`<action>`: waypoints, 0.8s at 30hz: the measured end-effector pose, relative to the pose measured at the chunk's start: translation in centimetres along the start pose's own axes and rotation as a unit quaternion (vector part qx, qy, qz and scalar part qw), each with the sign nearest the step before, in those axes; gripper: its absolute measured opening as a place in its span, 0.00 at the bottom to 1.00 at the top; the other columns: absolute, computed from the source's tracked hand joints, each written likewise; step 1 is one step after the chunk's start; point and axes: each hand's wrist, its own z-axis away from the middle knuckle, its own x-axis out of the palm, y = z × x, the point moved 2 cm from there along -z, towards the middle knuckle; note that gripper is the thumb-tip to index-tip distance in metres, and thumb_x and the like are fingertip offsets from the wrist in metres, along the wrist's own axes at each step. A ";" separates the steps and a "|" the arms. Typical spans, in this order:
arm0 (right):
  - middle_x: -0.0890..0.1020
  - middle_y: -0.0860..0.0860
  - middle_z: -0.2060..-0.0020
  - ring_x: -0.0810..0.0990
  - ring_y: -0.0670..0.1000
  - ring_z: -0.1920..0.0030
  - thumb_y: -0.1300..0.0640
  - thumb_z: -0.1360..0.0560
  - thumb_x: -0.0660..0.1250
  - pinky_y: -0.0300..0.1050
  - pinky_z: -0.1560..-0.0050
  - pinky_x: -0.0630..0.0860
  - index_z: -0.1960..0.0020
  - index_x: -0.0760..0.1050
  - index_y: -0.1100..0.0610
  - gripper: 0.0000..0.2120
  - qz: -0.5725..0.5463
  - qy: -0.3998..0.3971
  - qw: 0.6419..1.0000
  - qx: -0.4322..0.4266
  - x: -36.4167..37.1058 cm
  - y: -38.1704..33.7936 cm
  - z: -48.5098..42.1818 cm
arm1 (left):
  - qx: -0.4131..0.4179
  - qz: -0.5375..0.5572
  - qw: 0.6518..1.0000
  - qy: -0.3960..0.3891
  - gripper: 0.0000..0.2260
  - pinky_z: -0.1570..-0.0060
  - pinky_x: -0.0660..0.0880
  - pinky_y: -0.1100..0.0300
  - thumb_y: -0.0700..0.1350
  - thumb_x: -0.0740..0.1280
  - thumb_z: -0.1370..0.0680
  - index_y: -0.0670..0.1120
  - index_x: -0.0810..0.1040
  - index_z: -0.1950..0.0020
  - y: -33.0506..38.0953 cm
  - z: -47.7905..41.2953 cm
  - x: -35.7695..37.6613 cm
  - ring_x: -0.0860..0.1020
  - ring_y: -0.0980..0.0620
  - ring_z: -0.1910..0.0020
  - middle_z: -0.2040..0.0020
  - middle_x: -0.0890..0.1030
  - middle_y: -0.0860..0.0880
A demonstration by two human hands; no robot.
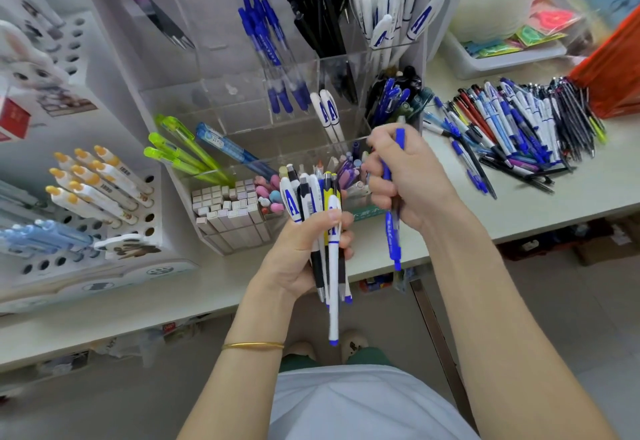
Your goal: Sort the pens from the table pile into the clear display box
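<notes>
A pale bench [571, 193] crowded with stationery runs across the view, above a grey floor. Over its front edge the left grip [301, 249] is curled round a bundle of pens [333, 266], the thumb pressed across the barrels. They are mostly white with blue tips, with black and yellow ones among them. Just beside it the right grip [412, 180] is closed round a single blue pen [393, 238], held roughly upright with its lower end hanging below the fist. A gold bangle [252, 346] circles the left wrist. Directly behind both grips stands the clear display box [239, 93]. Its compartments hold green pens [173, 148], blue pens [270, 44], black pens [318, 20] and white pens [381, 27] marked with a blue A. To the right of the box the pen pile [519, 128] lies loose on the bench, with an orange box [613, 69] at its far side. At the left stands a white holed rack [149, 218] carrying orange-capped pens [93, 180].
</notes>
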 end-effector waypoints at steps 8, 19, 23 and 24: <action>0.70 0.53 0.75 0.60 0.47 0.79 0.55 0.26 0.71 0.37 0.81 0.60 0.64 0.72 0.57 0.12 0.225 -0.166 0.958 0.063 1.9 0.1 -1.4 | -0.041 -0.005 0.997 -0.062 0.23 0.71 0.73 0.62 0.42 0.80 0.42 0.45 0.69 0.55 0.4 1.1 -0.3 0.72 0.55 0.74 0.67 0.74 0.50; 0.73 0.56 0.73 0.64 0.45 0.81 0.60 0.21 0.64 0.37 0.80 0.63 0.59 0.71 0.61 0.09 0.189 -0.127 0.974 0.002 2.9 -0.4 -3.5 | -0.103 0.008 0.995 -0.016 0.16 0.72 0.73 0.63 0.41 0.72 0.38 0.44 0.71 0.53 1.9 1.7 -0.3 0.73 0.56 0.74 0.66 0.75 0.49; 0.80 0.59 0.69 0.67 0.47 0.80 0.59 0.18 0.58 0.38 0.79 0.66 0.59 0.69 0.59 0.11 0.164 -0.032 0.982 -0.086 3.0 -1.3 -4.0 | -0.114 -0.018 0.992 -0.044 0.15 0.72 0.73 0.64 0.40 0.71 0.35 0.44 0.71 0.51 2.8 1.8 -0.3 0.74 0.55 0.73 0.65 0.75 0.49; 0.81 0.59 0.67 0.69 0.47 0.80 0.59 0.18 0.57 0.38 0.79 0.67 0.58 0.68 0.58 0.10 0.159 -0.005 0.981 -0.109 2.9 -1.8 -4.1 | -0.120 -0.027 0.991 -0.051 0.14 0.72 0.72 0.64 0.40 0.71 0.34 0.44 0.72 0.51 2.8 1.8 -0.5 0.73 0.55 0.73 0.65 0.75 0.49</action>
